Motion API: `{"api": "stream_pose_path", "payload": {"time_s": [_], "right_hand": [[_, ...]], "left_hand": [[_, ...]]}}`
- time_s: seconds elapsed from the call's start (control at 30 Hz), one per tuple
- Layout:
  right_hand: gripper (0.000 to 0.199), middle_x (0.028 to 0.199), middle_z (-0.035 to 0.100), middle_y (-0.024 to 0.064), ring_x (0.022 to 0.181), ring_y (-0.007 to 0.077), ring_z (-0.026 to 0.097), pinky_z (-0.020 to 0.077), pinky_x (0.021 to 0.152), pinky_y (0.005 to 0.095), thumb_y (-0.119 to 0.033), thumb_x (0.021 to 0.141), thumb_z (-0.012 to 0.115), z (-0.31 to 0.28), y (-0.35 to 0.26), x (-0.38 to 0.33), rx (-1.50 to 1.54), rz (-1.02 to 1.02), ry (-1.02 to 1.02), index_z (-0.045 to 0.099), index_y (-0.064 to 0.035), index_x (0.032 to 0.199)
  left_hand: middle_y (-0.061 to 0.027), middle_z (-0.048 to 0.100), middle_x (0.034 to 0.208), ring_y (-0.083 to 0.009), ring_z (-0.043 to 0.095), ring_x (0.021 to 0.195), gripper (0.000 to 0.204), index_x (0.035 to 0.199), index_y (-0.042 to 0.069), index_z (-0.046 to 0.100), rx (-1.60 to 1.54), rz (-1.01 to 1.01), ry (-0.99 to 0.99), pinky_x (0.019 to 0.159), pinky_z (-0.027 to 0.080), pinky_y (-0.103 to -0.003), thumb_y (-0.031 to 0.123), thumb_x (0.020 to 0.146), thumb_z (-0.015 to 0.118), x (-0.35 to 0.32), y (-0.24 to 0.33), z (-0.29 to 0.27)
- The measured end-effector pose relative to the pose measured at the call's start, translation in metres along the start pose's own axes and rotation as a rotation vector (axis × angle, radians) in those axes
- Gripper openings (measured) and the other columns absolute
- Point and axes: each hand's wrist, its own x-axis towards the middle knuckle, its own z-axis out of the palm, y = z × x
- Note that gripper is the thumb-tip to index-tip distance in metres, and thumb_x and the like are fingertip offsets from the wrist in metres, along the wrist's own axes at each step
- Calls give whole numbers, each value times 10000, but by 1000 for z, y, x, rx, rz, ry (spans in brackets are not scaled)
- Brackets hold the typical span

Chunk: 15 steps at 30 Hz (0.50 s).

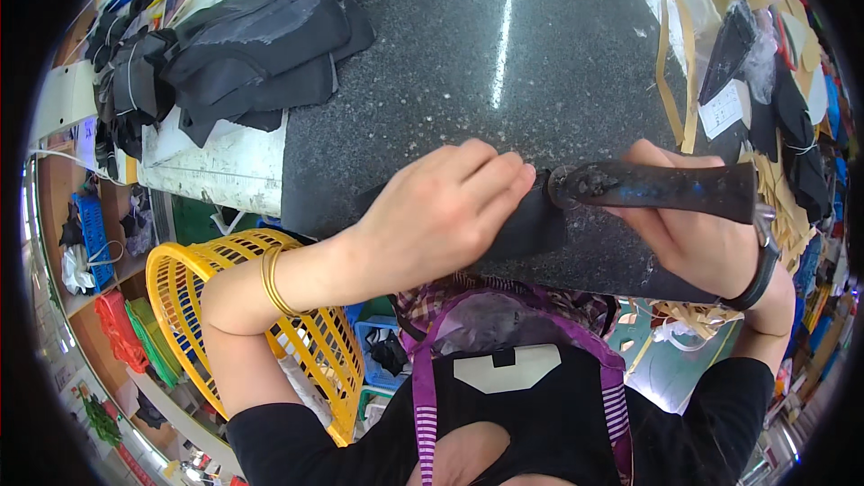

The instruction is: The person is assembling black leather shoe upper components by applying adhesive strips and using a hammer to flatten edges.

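My left hand (441, 202) is closed, its fingertips pinched at the edge of a black flat piece (526, 229) on the dark stone slab (432, 63). Part of that piece is hidden under the hand. My right hand (693, 225) is wrapped round a dark, worn hammer-like tool (666, 189). The tool lies level above the slab, and its rounded end comes down beside my left fingertips, at the black piece. Whether it touches the piece I cannot tell.
Stacked black cut pieces (261, 45) lie at the far left, beside tied black bundles (135, 76). A yellow basket (234, 252) stands below the slab's left edge. Tan strips (675, 81), papers (724, 108) and dark scraps (729, 45) lie at the right.
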Motion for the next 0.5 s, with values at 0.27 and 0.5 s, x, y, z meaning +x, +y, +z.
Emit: {"api": "stream_pose_path", "payload": {"time_s": [0.27,0.5], "right_hand": [[174,751,560,111,696,319,574,412,627,363,-53,711,656,-9,-16,11,-142,123,-130,560,-58,856],[172,734,554,114,706,323,581,427,621,383,-83,688,654,-11,-32,17,-271,133,21,561,-67,832]], "left_hand": [[-104,568,1016,-232,570,876,405,1055,-68,604,15,-51,-125,722,509,-317,61,671,589,4,5,-4],[-97,577,971,-247,582,836,359,1011,-51,609,5,50,-16,666,515,-318,63,671,615,-14,-3,-6]]}}
